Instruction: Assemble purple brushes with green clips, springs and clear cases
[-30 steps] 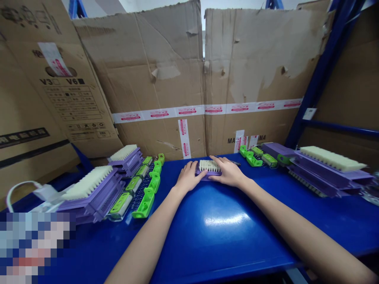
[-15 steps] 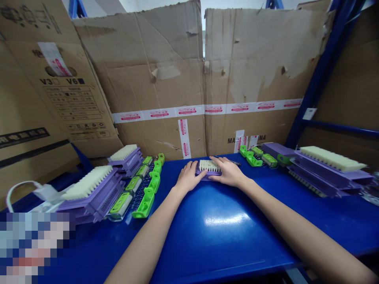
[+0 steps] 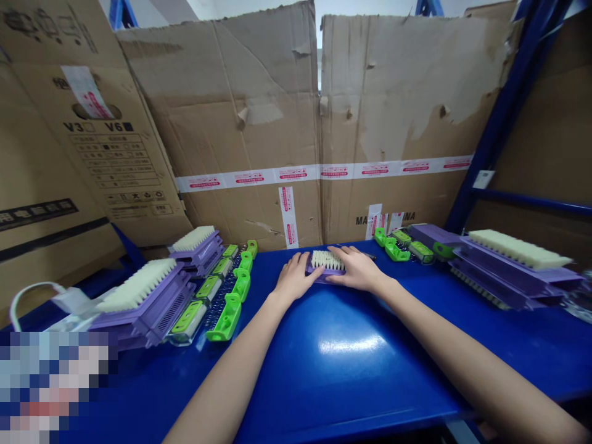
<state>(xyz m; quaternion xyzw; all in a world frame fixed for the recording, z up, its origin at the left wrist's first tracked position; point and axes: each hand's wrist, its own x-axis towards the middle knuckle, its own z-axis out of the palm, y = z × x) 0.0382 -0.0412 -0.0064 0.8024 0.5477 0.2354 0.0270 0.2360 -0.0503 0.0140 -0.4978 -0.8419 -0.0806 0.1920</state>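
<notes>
A purple brush with pale bristles facing up rests at the back of the blue table. My left hand grips its left end, thumb along the near side. On the right end my right hand closes from the other side, its fingers over the top and covering part of the bristles. A thin dark pen-like item lies just behind the right hand, mostly hidden.
At left stand purple brushes, green-topped clear blocks, green brackets and a white charger with cable. More purple brushes and green parts sit at right. Cardboard sheets wall the back.
</notes>
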